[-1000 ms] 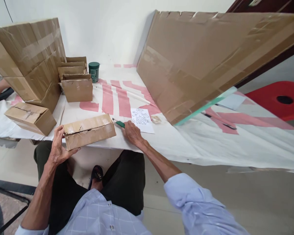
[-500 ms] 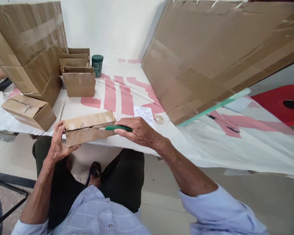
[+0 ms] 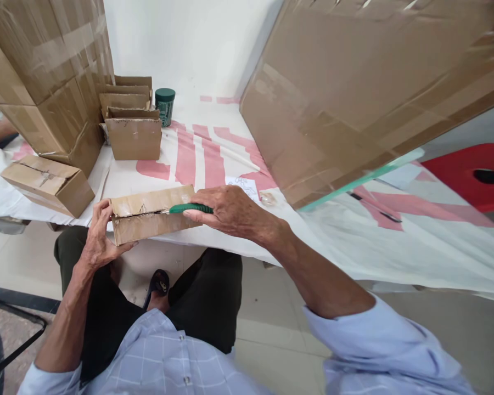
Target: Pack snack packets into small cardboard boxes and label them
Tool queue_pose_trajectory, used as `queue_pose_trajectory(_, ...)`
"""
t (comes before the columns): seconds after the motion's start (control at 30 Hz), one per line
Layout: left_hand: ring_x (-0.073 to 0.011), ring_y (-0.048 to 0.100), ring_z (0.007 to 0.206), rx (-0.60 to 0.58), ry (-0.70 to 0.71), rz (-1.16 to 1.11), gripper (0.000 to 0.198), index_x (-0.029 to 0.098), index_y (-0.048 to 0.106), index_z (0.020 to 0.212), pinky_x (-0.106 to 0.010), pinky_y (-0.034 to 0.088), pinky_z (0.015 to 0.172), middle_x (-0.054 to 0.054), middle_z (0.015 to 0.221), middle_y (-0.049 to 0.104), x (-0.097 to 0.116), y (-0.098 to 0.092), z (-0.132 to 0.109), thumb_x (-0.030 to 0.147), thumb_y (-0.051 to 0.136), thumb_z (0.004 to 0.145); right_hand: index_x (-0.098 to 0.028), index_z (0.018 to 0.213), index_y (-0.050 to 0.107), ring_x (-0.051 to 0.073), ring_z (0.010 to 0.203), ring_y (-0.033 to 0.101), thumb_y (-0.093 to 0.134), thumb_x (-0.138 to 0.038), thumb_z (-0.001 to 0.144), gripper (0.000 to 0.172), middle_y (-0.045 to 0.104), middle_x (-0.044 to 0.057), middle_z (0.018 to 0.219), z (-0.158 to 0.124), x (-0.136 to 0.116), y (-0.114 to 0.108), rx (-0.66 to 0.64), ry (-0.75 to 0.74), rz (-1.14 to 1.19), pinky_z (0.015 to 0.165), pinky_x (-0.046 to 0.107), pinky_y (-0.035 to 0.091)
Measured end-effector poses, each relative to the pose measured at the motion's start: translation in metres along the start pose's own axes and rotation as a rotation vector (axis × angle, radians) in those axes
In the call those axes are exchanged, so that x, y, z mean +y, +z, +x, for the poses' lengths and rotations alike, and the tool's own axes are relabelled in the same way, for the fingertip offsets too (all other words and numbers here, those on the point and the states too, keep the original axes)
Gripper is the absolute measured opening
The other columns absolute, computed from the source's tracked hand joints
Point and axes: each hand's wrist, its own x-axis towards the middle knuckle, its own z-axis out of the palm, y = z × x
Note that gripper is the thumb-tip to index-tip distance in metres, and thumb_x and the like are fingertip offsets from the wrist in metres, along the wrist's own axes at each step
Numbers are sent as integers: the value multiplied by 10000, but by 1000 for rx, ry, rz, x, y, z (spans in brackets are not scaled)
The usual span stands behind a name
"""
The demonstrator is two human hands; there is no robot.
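Note:
A small flat cardboard box [image 3: 148, 214] lies at the near edge of the white cloth-covered table [image 3: 239, 241]. My left hand [image 3: 97, 236] grips its left end, fingers curled round the corner. My right hand [image 3: 226, 209] is closed on a green-handled knife [image 3: 189, 208]. Its blade points left and lies along the seam on the box's front side. A white sheet with small printed marks [image 3: 247, 185] shows partly behind my right hand.
Several small cardboard boxes [image 3: 134, 131] and a green jar [image 3: 165, 105] stand at the back. A large taped carton [image 3: 45, 82] sits left, with another small box [image 3: 47, 184] before it. A big flat cardboard panel [image 3: 354, 93] leans right. A red stool [image 3: 473, 173] stands beyond.
My right hand picked the green knife up off the table and brought it left to the box's seam; the blade has slid further left along it. My left hand kept its hold.

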Motion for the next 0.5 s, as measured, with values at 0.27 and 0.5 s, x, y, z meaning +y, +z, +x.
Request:
queue_pose_trajectory(0.27, -363, 554, 1345, 28, 9, 17, 807, 240, 547, 1438, -515, 575, 1071, -172, 1399, 543, 0, 0, 3, 588, 890, 796, -193, 860, 746, 228, 741, 641, 515, -555, 1091, 487, 748, 111, 823, -14, 17, -9, -19, 190, -266, 644, 347, 325)
queue_pose_trajectory(0.5, -383, 518, 1419, 9, -72, -30, 972, 275, 462, 1584, -545, 568, 1108, -162, 1489, 471, -10, -1, 3, 583, 900, 772, -208, 939, 746, 247, 807, 676, 576, -480, 1033, 334, 785, 97, 910, -37, 75, 37, 183, 477, -52, 668, 337, 388)
